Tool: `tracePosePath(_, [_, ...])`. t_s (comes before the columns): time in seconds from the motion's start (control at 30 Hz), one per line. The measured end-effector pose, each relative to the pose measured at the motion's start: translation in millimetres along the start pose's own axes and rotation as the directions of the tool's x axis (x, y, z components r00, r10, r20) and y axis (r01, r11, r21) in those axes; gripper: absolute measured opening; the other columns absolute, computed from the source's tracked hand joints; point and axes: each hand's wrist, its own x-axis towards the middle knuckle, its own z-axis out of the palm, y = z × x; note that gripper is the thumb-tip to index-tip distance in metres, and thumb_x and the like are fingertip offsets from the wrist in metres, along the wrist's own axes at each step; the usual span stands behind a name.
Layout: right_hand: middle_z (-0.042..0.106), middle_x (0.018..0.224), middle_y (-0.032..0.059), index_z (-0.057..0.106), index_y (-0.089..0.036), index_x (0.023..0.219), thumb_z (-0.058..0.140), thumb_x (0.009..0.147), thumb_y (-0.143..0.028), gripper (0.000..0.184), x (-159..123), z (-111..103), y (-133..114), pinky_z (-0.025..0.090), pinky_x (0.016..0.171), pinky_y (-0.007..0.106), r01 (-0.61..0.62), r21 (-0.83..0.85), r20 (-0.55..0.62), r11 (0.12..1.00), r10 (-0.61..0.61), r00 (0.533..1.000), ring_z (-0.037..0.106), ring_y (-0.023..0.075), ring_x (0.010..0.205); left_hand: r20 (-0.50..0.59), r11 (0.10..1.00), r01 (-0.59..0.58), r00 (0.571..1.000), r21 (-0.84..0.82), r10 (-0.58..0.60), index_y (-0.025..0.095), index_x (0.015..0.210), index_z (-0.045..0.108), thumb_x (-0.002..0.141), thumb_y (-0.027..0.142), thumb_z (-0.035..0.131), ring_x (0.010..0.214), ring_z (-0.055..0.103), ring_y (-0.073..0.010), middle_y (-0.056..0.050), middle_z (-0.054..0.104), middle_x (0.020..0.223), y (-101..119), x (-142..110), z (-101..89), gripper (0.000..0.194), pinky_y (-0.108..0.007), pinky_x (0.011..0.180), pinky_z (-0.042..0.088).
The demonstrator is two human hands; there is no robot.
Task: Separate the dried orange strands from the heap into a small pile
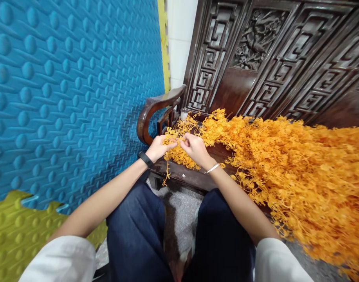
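Head view, looking down past two dark blue trouser knees toward a carved wooden bench. Far left, a blue foam mat (64, 90) with raised dots stands upright, with a yellow-green foam mat (11, 231) joined to it at the bottom left corner. Next comes the curved wooden armrest (151, 111) of the bench. Just right of it, the left hand (158, 148), with a black band (145, 159) on its wrist, has its fingers curled closed, pinching thin orange strands. The right hand (195, 149), wearing a silver bangle (212, 169), sits just beside it, almost touching, and its grip is also pinched tight on the same small tangle. Between and below the hands lies this orange strand bundle (179, 154), resting on the front edge of the counter (191, 178) near its left end; one loose curly strand hangs straight down over the edge. To the right, a large heap of orange strands (299, 172) spreads across the seat, its long axis running left to right along the bench, from the hands to the right edge of view, where it spills toward the floor. Behind it rises the dark carved backrest (255, 51).
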Motion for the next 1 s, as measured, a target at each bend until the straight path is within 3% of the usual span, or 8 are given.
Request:
tracePosePath(0.17, [0.044, 0.058, -0.0026, 0.046, -0.019, 0.070, 0.049, 0.084, -0.023, 0.015, 0, -1, 4, 0.028, 0.055, 0.023, 0.026, -0.045, -0.019, 0.999, -0.027, 0.999, 0.041, 0.0115, 0.053, 0.166, 0.993, 0.065, 0.985, -0.098, -0.048, 0.012, 0.066, 0.063, 0.067, 0.039, 0.068, 0.064, 0.060, -0.0146, -0.003, 0.066, 0.065, 3, -3, 6.8, 0.028, -0.028, 0.069, 0.048])
tracePosePath(0.27, [0.046, 0.059, -0.0015, 0.047, -0.018, 0.070, 0.049, 0.084, -0.021, 0.015, 1, -3, 4, 0.027, 0.055, 0.024, 0.016, -0.123, -0.016, 0.992, -0.018, 1.000, 0.040, 0.0121, 0.054, 0.082, 0.998, 0.038, 0.996, 0.040, -0.041, 0.015, 0.056, 0.053, 0.073, 0.035, 0.060, 0.046, 0.049, -0.0102, 0.003, 0.051, 0.046, 3, -5, 9.9, 0.027, -0.024, 0.054, 0.042])
tracePosePath(0.4, [0.047, 0.060, -0.0009, 0.048, -0.018, 0.070, 0.049, 0.083, -0.020, 0.014, 3, -5, 5, 0.026, 0.055, 0.025, -0.014, -0.154, -0.022, 0.988, 0.010, 1.000, 0.041, 0.0126, 0.054, -0.045, 0.986, -0.033, 0.998, 0.161, 0.041, 0.016, 0.060, 0.054, 0.071, 0.031, 0.059, 0.049, 0.045, -0.0100, 0.006, 0.044, 0.044, 2, -7, 12.7, 0.020, -0.022, 0.052, 0.037])
tracePosePath(0.73, [0.051, 0.061, 0.0005, 0.050, -0.018, 0.072, 0.048, 0.083, -0.020, 0.012, 15, 9, 15, 0.031, 0.057, 0.026, -0.035, -0.125, -0.096, 0.992, 0.023, 0.995, 0.044, 0.0138, 0.055, -0.092, 0.999, 0.052, 0.994, -0.003, -0.052, 0.018, 0.054, 0.039, 0.064, 0.027, 0.056, 0.037, 0.025, -0.0029, 0.010, 0.028, 0.042, 4, -12, 18.9, 0.021, -0.019, 0.040, 0.021])
tracePosePath(0.8, [0.051, 0.059, 0.0005, 0.049, -0.018, 0.069, 0.050, 0.081, -0.018, 0.012, 18, 0, 36, 0.032, 0.057, 0.027, -0.190, -0.066, -0.208, 0.980, 0.173, 0.963, 0.043, 0.0133, 0.053, -0.081, 0.994, 0.109, 0.991, -0.019, -0.110, 0.018, 0.054, 0.041, 0.064, 0.027, 0.058, 0.035, 0.026, -0.0028, 0.010, 0.029, 0.040, 2, -19, 20.2, 0.022, -0.019, 0.038, 0.020])
tracePosePath(0.87, [0.049, 0.055, -0.0006, 0.048, -0.019, 0.063, 0.052, 0.080, -0.020, 0.017, 17, -11, 60, 0.035, 0.056, 0.027, -0.338, 0.084, -0.318, 0.937, 0.346, 0.883, 0.042, 0.0125, 0.051, -0.072, 0.987, 0.157, 0.985, -0.036, -0.159, 0.017, 0.055, 0.044, 0.065, 0.027, 0.059, 0.034, 0.027, -0.0025, 0.010, 0.032, 0.040, 0, -23, 20.1, 0.021, -0.019, 0.037, 0.020])
tracePosePath(0.9, [0.049, 0.054, -0.0008, 0.049, -0.019, 0.063, 0.053, 0.080, -0.024, 0.019, 15, -16, 71, 0.036, 0.055, 0.027, -0.333, 0.185, -0.296, 0.925, 0.375, 0.878, 0.043, 0.0122, 0.050, -0.073, 0.980, 0.192, 0.978, -0.059, -0.196, 0.017, 0.056, 0.045, 0.066, 0.027, 0.060, 0.033, 0.026, -0.0024, 0.010, 0.033, 0.040, 0, -24, 19.3, 0.020, -0.018, 0.036, 0.020])
tracePosePath(1.0, [0.055, 0.058, 0.0002, 0.053, -0.018, 0.068, 0.061, 0.074, -0.040, 0.024, 4, -19, 87, 0.040, 0.048, 0.026, -0.358, 0.492, -0.001, 0.793, 0.412, 0.911, 0.048, 0.0121, 0.050, -0.025, 0.963, 0.248, 0.967, -0.104, -0.252, 0.016, 0.054, 0.049, 0.067, 0.026, 0.061, 0.032, 0.028, -0.0029, 0.009, 0.035, 0.038, 0, -19, 14.0, 0.021, -0.018, 0.036, 0.025])
